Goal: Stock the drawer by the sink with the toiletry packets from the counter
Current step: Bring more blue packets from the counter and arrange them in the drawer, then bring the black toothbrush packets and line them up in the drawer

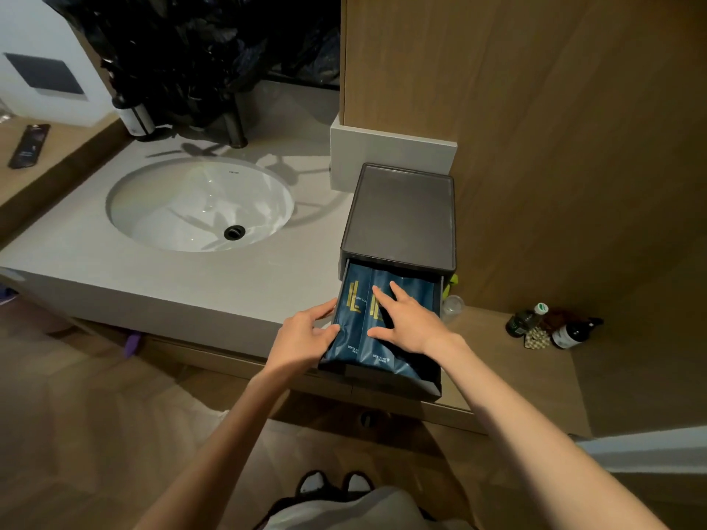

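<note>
So: drawer [398, 381] of the dark grey box [399, 212] is pulled out over the counter [114, 269] edge, right of the sink [199, 204]. Blue toiletry packets [415, 286] lie side by side inside it, lengthwise, gold logos up, "DENTAL KIT" print at the near ends. Right hand [409, 319] lies flat on top of the packets, fingers straight and spread, pressing down, not gripping. Left hand [304, 332] is at the drawer's left wall: thumb on the left packet [350, 300], fingers curled along the outside of the wall, clamping it. Box top is bare grey. Black plastic bag [199, 51] hangs behind the faucet [235, 128], with a pump bottle [134, 116] beside it. Two dark bottles [526, 319] stand on the wooden ledge to the right, well apart from the drawer.
</note>
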The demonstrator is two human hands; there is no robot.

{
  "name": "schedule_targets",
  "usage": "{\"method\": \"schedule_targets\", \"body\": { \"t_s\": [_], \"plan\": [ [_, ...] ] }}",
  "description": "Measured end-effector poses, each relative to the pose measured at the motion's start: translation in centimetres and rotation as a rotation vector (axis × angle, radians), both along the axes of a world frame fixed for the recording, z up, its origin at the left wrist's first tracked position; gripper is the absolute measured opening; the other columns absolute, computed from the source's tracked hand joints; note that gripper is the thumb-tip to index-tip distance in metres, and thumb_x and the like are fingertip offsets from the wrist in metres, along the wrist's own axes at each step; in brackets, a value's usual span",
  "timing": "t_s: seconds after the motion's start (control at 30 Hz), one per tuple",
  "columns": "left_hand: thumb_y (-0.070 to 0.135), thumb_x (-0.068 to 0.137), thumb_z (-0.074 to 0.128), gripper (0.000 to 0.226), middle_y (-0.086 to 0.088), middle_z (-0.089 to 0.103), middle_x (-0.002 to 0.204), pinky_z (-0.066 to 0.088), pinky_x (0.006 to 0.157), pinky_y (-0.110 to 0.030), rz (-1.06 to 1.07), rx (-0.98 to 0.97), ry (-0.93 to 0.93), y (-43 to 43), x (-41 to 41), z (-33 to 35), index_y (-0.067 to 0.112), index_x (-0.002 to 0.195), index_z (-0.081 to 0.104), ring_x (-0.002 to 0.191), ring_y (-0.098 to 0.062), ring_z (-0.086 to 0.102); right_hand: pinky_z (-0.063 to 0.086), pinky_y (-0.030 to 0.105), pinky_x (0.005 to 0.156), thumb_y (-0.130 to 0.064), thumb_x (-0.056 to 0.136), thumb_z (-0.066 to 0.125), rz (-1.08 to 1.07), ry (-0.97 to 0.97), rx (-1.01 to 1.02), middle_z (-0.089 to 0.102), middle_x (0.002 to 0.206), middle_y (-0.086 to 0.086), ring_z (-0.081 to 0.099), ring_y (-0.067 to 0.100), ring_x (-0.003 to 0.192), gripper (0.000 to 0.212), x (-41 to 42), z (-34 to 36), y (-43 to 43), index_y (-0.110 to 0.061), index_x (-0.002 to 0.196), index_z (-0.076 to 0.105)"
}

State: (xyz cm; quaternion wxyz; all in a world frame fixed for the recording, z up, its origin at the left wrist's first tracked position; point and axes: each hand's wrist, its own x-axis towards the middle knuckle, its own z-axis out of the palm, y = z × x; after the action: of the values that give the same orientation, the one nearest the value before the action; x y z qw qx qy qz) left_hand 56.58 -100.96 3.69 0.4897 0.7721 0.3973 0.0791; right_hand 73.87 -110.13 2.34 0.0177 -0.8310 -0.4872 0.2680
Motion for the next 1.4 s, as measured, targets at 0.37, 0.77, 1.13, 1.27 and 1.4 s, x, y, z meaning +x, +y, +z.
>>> {"method": "schedule_targets", "body": {
  "t_s": [0.37,0.77,1.13,1.27,1.4],
  "plan": [
    [0.028,0.094,0.055,0.057,0.003,0.047,0.143,0.038,0.100,-0.026,0.087,0.052,-0.123,2.3,-5.0,3.3,0.029,0.146,0.033,0.129,-0.015,0.046,0.028,0.034,0.112,-0.036,0.095,0.053,0.009,0.137,0.518,0.037,0.150,-0.005,0.033,0.017,0.138,0.051,-3.4,6.9,1.3,-0.030,0.143,0.039],
    [0.013,0.095,0.052,0.034,0.004,0.068,0.114,0.049,0.093,-0.032,0.505,0.090,-0.480,12.6,-24.6,5.3,0.021,0.128,0.055,0.105,-0.014,0.064,0.048,0.024,0.089,-0.019,0.093,0.059,-0.089,0.616,0.756,0.071,0.102,-0.010,0.064,0.003,0.100,0.030,-21.2,8.4,15.1,-0.030,0.122,0.060],
    [0.023,0.095,0.053,0.034,0.009,0.068,0.112,0.055,0.082,-0.022,0.710,-0.120,-0.337,25.9,-44.2,1.4,0.024,0.128,0.056,0.102,-0.010,0.065,0.046,0.009,0.081,-0.027,0.094,0.056,-0.193,0.758,0.596,0.072,0.100,-0.012,0.066,0.002,0.095,0.027,-38.2,5.9,29.1,-0.030,0.121,0.059],
    [0.029,0.094,0.052,0.033,0.011,0.066,0.116,0.051,0.086,-0.022,0.760,-0.178,-0.332,31.7,-47.7,0.5,0.030,0.127,0.056,0.103,-0.005,0.064,0.048,0.018,0.085,-0.024,0.094,0.056,-0.211,0.710,0.633,0.070,0.105,-0.007,0.065,0.005,0.096,0.028,-41.0,6.3,36.5,-0.028,0.122,0.059],
    [0.025,0.095,0.050,0.033,0.007,0.066,0.117,0.050,0.082,-0.019,0.736,-0.137,-0.309,39.5,-50.4,-0.8,0.027,0.128,0.055,0.103,-0.006,0.064,0.052,0.029,0.090,-0.025,0.095,0.055,-0.190,0.681,0.668,0.068,0.108,-0.007,0.064,0.009,0.099,0.030,-43.9,5.5,44.5,-0.026,0.124,0.057]
  ]
}}
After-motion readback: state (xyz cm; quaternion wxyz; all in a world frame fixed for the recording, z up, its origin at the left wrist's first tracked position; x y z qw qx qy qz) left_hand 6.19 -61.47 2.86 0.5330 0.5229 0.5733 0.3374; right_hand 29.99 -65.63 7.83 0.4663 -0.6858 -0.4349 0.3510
